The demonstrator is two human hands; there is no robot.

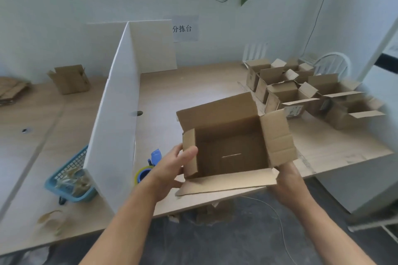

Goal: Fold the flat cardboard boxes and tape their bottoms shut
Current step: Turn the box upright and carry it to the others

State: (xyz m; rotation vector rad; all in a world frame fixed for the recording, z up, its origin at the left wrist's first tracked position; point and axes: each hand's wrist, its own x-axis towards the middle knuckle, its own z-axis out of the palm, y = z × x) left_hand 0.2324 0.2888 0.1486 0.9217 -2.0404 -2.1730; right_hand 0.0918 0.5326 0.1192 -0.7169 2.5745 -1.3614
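Box (230, 146) held over the table's (193, 84) near edge, mouth tipped up at the camera, flaps splayed, long side running left to right. Left hand (172, 170) pinches the left flap, thumb on top. Right hand (288, 180) sits under the near-right corner (fingers hidden, so possibly gripping, can't tell). More open boxes (301, 92) far right.

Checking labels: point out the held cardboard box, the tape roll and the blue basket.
Held cardboard box (243, 163), head view, on its inside floor.
Tape roll (144, 175), head view, on its blue core.
Blue basket (73, 163), head view, on its mesh wall.
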